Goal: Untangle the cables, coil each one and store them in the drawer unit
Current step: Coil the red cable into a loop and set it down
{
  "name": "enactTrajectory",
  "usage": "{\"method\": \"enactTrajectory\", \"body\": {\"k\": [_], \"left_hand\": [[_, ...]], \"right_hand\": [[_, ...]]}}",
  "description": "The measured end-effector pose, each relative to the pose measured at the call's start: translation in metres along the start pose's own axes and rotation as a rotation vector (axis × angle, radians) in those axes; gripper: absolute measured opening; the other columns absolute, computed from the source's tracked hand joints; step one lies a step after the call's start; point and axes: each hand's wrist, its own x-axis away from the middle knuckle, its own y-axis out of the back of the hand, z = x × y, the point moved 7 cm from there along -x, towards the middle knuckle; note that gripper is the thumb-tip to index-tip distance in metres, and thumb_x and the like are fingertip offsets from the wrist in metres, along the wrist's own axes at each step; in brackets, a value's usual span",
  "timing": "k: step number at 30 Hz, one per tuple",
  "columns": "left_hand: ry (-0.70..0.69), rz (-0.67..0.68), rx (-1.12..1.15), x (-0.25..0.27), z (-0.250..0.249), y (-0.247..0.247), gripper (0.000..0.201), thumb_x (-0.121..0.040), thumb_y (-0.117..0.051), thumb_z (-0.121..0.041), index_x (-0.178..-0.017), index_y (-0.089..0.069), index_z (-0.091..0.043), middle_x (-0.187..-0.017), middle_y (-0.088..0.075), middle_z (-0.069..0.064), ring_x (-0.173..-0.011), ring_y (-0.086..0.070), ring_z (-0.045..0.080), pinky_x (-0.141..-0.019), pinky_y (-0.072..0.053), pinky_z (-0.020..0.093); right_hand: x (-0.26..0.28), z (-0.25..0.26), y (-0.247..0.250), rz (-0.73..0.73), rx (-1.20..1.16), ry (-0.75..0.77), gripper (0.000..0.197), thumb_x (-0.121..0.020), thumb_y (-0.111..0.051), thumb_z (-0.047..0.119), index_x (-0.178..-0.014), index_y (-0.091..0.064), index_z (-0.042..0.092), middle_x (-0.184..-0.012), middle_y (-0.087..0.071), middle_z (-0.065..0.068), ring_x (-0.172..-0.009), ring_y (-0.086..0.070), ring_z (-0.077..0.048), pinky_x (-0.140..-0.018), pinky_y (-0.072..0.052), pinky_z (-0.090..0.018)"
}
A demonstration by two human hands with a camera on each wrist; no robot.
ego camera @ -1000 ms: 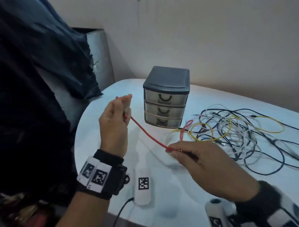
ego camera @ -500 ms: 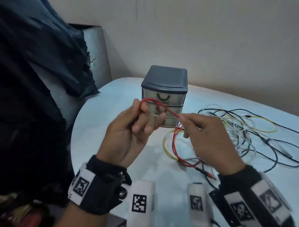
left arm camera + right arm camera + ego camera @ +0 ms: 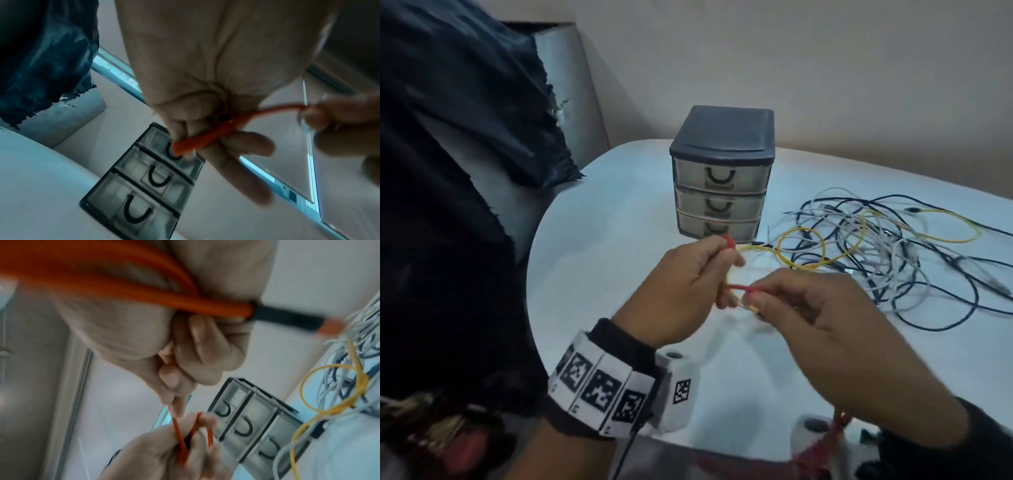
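Holding a thin red cable (image 3: 736,287) between both hands above the pale, glossy desk (image 3: 599,260), I pinch its small coil in my left hand (image 3: 681,291), thumb and curled fingers (image 3: 246,144) closed round the smooth round-sectioned strands, with one tight bend poking out above my thumb. My right hand (image 3: 822,329) pinches the same cable just beside the left, fingertips pressed on a short arched stretch that bridges the gap between the two hands. The right wrist view shows more of the red cable looped under that palm, ending in a dark rubbery plug sleeve (image 3: 287,318), blurred by motion. Behind my hands stands the drawer unit (image 3: 722,178): a boxy little tower with a dark grey matt plastic lid and frame and three cloudy translucent drawers, each with a black U-shaped handle, all pushed in. To its right, spread flat on the desk, lies the tangle of cables (image 3: 887,253), a loose nest of thin white, black and dark blue cords crossing one another. A yellow cable (image 3: 801,246) runs through the tangle, forming a neat round loop near the drawer unit and a longer oval further right. Dark, frayed-edged fabric (image 3: 465,154) hangs at the left over a grey padded seat back.
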Motion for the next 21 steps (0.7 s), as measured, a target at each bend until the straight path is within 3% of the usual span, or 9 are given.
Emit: {"method": "enactTrajectory", "body": {"k": [2, 4, 6, 8, 11, 14, 16, 18, 21], "left_hand": [[0.085, 0.229, 0.117, 0.006, 0.001, -0.010, 0.034, -0.106, -0.042, -0.026, -0.092, -0.067, -0.009, -0.048, -0.052, -0.003, -0.050, -0.059, 0.018, -0.078, -0.049, 0.036], [0.111, 0.355, 0.286, 0.012, -0.003, -0.014, 0.035, -0.100, -0.046, -0.032, -0.083, -0.069, -0.011, -0.044, -0.042, -0.001, -0.040, -0.045, 0.016, -0.082, -0.053, 0.030], [0.133, 0.330, 0.385, 0.013, 0.000, -0.008, 0.028, -0.092, -0.056, -0.033, -0.072, -0.068, -0.018, -0.046, -0.036, 0.010, -0.035, -0.035, 0.009, -0.065, -0.051, 0.018], [0.167, 0.278, 0.464, 0.014, 0.009, 0.000, 0.027, -0.086, -0.063, -0.036, -0.065, -0.066, -0.021, -0.046, -0.034, 0.014, -0.034, -0.033, 0.003, -0.064, -0.045, 0.025], [0.199, -0.004, 0.448, 0.009, 0.022, 0.027, 0.033, -0.094, -0.062, -0.032, -0.062, -0.062, -0.022, -0.042, -0.032, -0.009, -0.037, -0.029, 0.003, -0.072, -0.034, 0.041], [0.264, -0.481, 0.499, 0.009, 0.039, 0.073, 0.038, -0.103, -0.051, -0.023, -0.066, -0.052, -0.017, -0.041, -0.032, -0.013, -0.037, -0.027, 0.004, -0.058, -0.040, 0.021], [0.297, -0.708, 0.603, 0.017, 0.053, 0.098, 0.037, -0.105, -0.049, -0.024, -0.069, -0.049, -0.016, -0.040, -0.031, -0.014, -0.034, -0.027, 0.003, -0.054, -0.040, 0.018], [0.340, -0.807, 0.627, 0.024, 0.066, 0.114, 0.035, -0.104, -0.049, -0.025, -0.071, -0.051, -0.016, -0.040, -0.030, -0.013, -0.034, -0.028, 0.004, -0.058, -0.041, 0.021], [0.361, -0.780, 0.580, 0.024, 0.070, 0.115, 0.032, -0.103, -0.051, -0.023, -0.071, -0.054, -0.016, -0.041, -0.031, -0.012, -0.034, -0.028, 0.004, -0.062, -0.042, 0.023]], "right_hand": [[-0.003, -0.009, 0.018, -0.158, -0.035, -0.020, 0.016, -0.090, -0.068, 0.020, -0.076, -0.074, 0.026, -0.068, -0.067, 0.007, -0.054, -0.053, -0.008, -0.056, -0.048, -0.024], [-0.007, -0.016, 0.021, -0.201, -0.030, -0.027, 0.015, -0.088, -0.071, 0.019, -0.075, -0.075, 0.026, -0.071, -0.069, 0.014, -0.060, -0.057, -0.004, -0.057, -0.045, -0.014], [-0.009, -0.024, 0.013, -0.170, -0.018, -0.048, 0.011, -0.088, -0.071, 0.026, -0.079, -0.075, 0.030, -0.072, -0.069, 0.019, -0.061, -0.058, -0.004, -0.057, -0.045, -0.015], [-0.011, -0.034, 0.002, -0.110, 0.014, -0.078, 0.006, -0.087, -0.070, 0.035, -0.085, -0.075, 0.037, -0.070, -0.066, 0.016, -0.054, -0.055, -0.006, -0.059, -0.048, -0.025], [-0.008, -0.047, -0.001, 0.006, 0.113, -0.170, 0.019, -0.086, -0.072, 0.034, -0.101, -0.067, 0.044, -0.077, -0.067, 0.017, -0.054, -0.058, -0.003, -0.061, -0.044, -0.027], [-0.002, -0.052, 0.009, 0.109, 0.057, -0.299, 0.033, -0.085, -0.074, 0.020, -0.109, -0.062, 0.040, -0.082, -0.072, 0.012, -0.059, -0.067, -0.016, -0.062, -0.054, -0.038], [0.001, -0.051, 0.018, 0.148, -0.127, -0.362, 0.031, -0.087, -0.072, 0.011, -0.111, -0.062, 0.029, -0.075, -0.074, -0.003, -0.048, -0.060, -0.023, -0.050, -0.050, -0.035], [0.004, -0.048, 0.025, 0.182, -0.326, -0.395, 0.029, -0.087, -0.068, 0.010, -0.113, -0.064, 0.021, -0.073, -0.072, -0.016, -0.040, -0.051, -0.022, -0.041, -0.041, -0.027], [0.007, -0.035, 0.026, 0.192, -0.692, -0.339, 0.031, -0.077, -0.068, 0.018, -0.108, -0.071, 0.016, -0.088, -0.071, -0.027, -0.052, -0.062, -0.028, -0.041, -0.048, -0.027]]}}
